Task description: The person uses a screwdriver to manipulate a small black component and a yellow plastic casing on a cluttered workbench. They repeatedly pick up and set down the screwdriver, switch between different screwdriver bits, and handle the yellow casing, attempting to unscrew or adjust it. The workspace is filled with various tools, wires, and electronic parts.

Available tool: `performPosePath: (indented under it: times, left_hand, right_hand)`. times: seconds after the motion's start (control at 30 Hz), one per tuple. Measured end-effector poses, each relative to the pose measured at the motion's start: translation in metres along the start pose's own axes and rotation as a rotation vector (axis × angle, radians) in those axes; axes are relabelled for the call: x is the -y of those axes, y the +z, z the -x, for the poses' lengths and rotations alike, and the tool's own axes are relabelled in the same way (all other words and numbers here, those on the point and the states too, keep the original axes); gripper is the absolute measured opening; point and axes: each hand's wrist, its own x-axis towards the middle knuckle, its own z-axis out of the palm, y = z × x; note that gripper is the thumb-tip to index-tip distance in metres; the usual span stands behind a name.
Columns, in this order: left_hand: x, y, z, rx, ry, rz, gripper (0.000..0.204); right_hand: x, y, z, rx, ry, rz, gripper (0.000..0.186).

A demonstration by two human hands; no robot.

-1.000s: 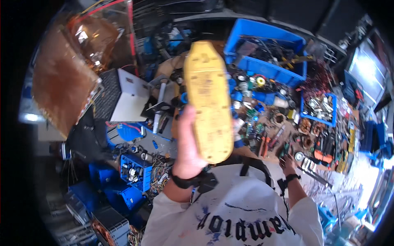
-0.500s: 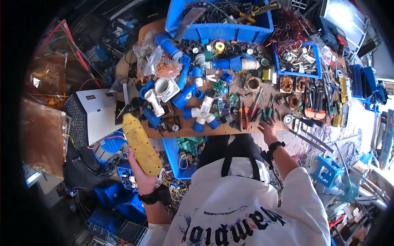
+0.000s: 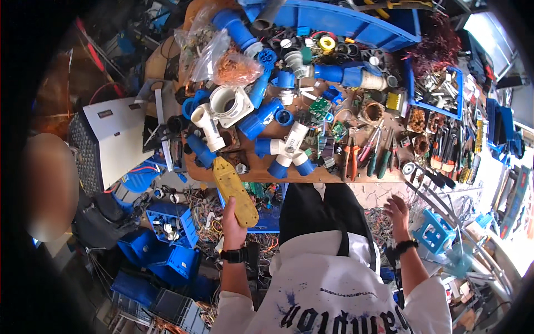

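Observation:
My left hand [image 3: 233,224] is wrapped round the lower part of a long yellow plastic casing [image 3: 236,192], dotted with small screw holes. The casing is tilted, its upper end beside a blue pipe fitting [image 3: 200,150] at the bench's front edge. My right hand [image 3: 396,212] holds nothing, its fingers apart, in front of the bench on the right. Orange-handled pliers [image 3: 351,160] and green-handled pliers [image 3: 385,160] lie on the bench nearest to it. Between the hands, a white pipe fitting [image 3: 295,139] with blue ends lies on the bench.
The wooden bench [image 3: 361,177] carries pipe fittings, circuit boards and a plastic bag of copper-coloured scraps [image 3: 236,68]. A large blue bin [image 3: 339,21] stands at the back, a smaller blue tray [image 3: 460,94] to the right. Blue crates [image 3: 167,264] and tangled wires cover the lower left.
My left hand has moved right with the yellow casing, bringing it to the bench edge. My right hand has drawn back from the green-handled pliers, off the bench. The view has shifted.

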Motion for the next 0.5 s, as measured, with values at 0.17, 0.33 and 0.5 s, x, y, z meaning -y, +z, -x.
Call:
performPosePath:
  times: [0.17,0.33,0.5]
  left_hand:
    - [0.004,-0.048,-0.035,-0.29,0.236,-0.082,0.046]
    - [-0.016,-0.118,-0.083,-0.663,0.317,-0.383,0.049]
    - [-0.03,-0.146,-0.13,-0.868,0.325,-0.779,0.064]
  right_hand:
    - [-0.033,-0.048,0.034,-0.147,0.074,0.049,0.03]
    - [-0.051,-0.075,0.06,-0.227,0.163,0.105,0.034]
    - [-0.048,-0.085,0.071,-0.222,0.271,0.137,0.04]
